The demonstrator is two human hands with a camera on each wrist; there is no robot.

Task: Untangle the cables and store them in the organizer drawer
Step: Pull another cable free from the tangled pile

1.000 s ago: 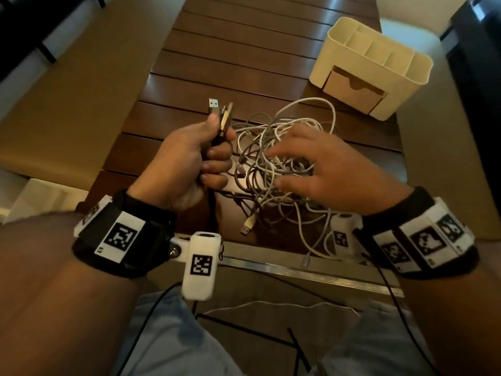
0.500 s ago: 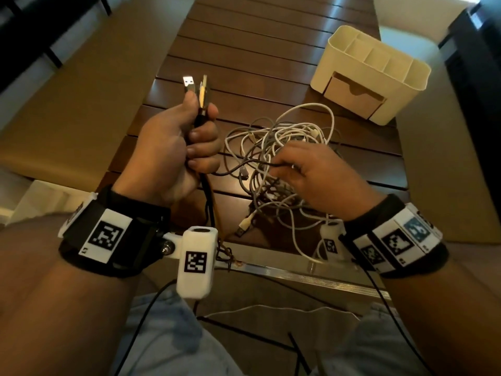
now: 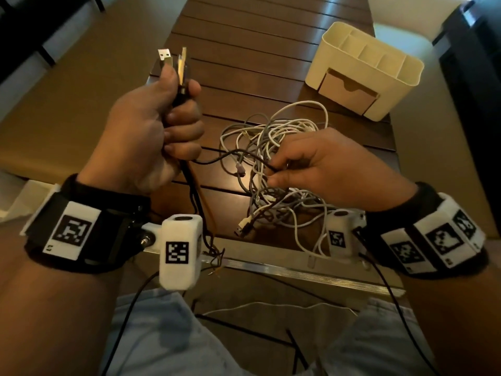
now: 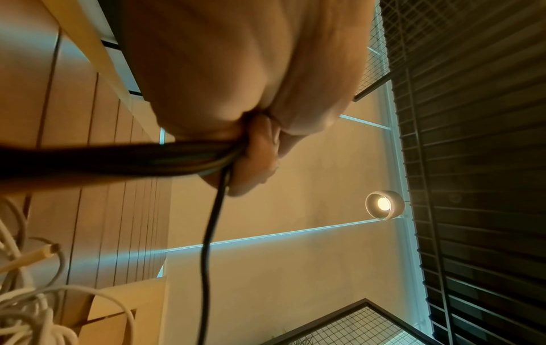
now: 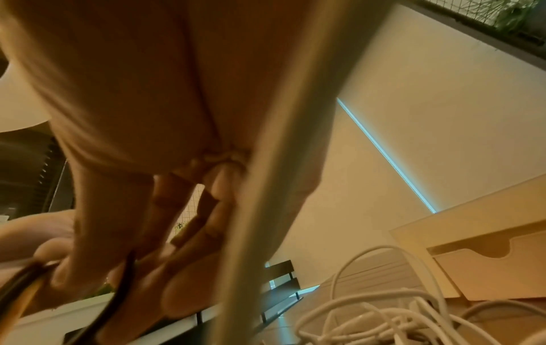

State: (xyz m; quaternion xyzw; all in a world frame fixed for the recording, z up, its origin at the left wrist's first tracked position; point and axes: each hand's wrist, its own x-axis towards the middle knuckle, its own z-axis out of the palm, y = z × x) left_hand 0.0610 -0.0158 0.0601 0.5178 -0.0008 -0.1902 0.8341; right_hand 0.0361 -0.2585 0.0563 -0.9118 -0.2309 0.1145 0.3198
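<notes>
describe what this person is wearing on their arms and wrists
Forearms bare, no sleeves. Each wrist carries a black strap with white square-code tags, plus a white boxy camera bearing its own code. Thin black wires trail from them. Same on the right wrist.

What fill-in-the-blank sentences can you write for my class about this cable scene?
1. The left hand grips cables whose USB plugs point ____.
2. The right hand pinches a ____ cable running to the left hand.
3. The organizer drawer is ____.
4. The tangle lies on the ____.

Missing: up; black; closed; table
</notes>
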